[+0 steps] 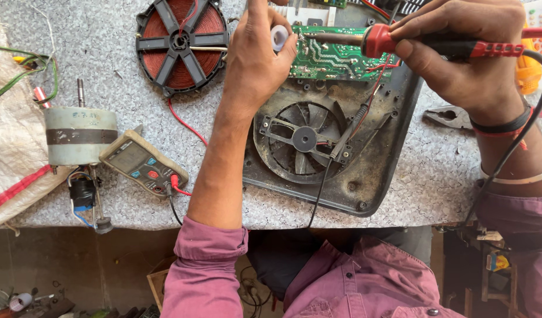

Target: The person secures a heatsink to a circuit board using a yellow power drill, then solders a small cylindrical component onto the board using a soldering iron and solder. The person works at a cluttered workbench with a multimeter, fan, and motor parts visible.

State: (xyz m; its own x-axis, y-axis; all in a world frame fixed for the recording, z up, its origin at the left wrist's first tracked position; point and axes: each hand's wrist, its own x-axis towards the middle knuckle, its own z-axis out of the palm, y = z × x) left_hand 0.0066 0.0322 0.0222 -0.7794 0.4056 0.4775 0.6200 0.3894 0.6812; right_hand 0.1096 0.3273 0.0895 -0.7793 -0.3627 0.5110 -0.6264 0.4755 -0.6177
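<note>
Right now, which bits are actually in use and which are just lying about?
In use:
- soldering iron in the right hand
- green circuit board under its tip
- small solder spool in the left hand
- open dark housing with fan holding the board

Lying about:
- copper coil disc
- grey motor
- multimeter
- pliers

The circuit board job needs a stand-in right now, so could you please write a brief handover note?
Right hand: grips the soldering iron, tip at the green circuit board's left edge.
Left hand: holds a small white spool beside that spot.
The board sits in the open appliance base, above its fan.
The joint's condition cannot be seen.
The copper coil and multimeter lie to the left.
</note>
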